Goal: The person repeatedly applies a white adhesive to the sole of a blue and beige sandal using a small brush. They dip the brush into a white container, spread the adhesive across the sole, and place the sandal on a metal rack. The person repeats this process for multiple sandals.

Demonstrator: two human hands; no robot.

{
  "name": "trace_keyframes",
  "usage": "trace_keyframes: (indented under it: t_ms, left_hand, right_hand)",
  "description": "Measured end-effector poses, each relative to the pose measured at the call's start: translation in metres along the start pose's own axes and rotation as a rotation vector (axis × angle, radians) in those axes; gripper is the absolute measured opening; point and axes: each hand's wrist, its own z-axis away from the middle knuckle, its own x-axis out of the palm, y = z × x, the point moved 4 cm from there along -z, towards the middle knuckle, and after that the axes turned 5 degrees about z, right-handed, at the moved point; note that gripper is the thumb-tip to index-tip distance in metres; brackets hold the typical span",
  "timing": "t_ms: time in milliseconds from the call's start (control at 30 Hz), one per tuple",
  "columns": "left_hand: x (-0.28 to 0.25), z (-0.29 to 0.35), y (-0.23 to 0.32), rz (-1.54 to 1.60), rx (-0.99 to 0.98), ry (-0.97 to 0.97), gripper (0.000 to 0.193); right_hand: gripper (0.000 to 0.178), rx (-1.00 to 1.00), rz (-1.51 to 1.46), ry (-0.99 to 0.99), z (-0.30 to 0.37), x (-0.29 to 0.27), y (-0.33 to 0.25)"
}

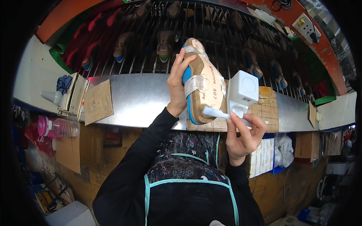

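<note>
My left hand (176, 84) is closed on the side of a blue shoe last with a cork-edged insole (213, 84), its underside turned toward me and the toe pointing away. Pale straps fold over onto the underside at the toe and the middle. Between the thumb and fingers of my right hand (243, 141) is a small white brush (215, 112). Its bristles lie at the heel end of the insole, seemingly touching it. Just right of the last stands a white plastic dispenser (243, 88) with a small open cup, close above my right fingers.
Beyond the metal ledge (132, 98), a rack of metal rods (147, 64) carries several more lasts. Cardboard (269, 113) lies under the dispenser. A cardboard piece (98, 101) and a grey cone (52, 97) sit at left. Below the ledge is a pink-lidded bottle (60, 127).
</note>
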Motion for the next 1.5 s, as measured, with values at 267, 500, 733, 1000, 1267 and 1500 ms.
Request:
trace_keyframes:
  t_ms: [267, 500, 733, 1000, 1267, 1500]
  left_hand:
    - [0.008, 0.000, -0.002, 0.169, -0.036, -0.087, 0.050]
    - [0.017, 0.012, -0.004, 0.382, -0.159, -0.159, 0.055]
    - [0.023, 0.013, 0.004, 0.701, -0.271, -0.244, 0.062]
    - [0.023, 0.027, 0.000, 0.906, -0.497, -0.297, 0.068]
    - [0.028, 0.039, -0.020, 1.137, -0.644, -0.323, 0.074]
    - [0.023, 0.040, -0.002, 1.224, -0.704, -0.340, 0.084]
  right_hand:
    - [0.038, -0.110, 0.052, -0.040, -0.004, -0.017, 0.001]
    - [0.042, -0.220, 0.049, -0.072, -0.001, -0.024, -0.006]
    - [0.045, -0.263, 0.078, -0.065, 0.001, -0.024, -0.013]
    - [0.043, -0.213, 0.108, -0.048, -0.001, -0.021, -0.010]
    - [0.047, -0.158, 0.043, -0.038, 0.008, -0.018, -0.008]
    - [0.043, -0.063, 0.014, -0.008, 0.010, -0.014, -0.002]
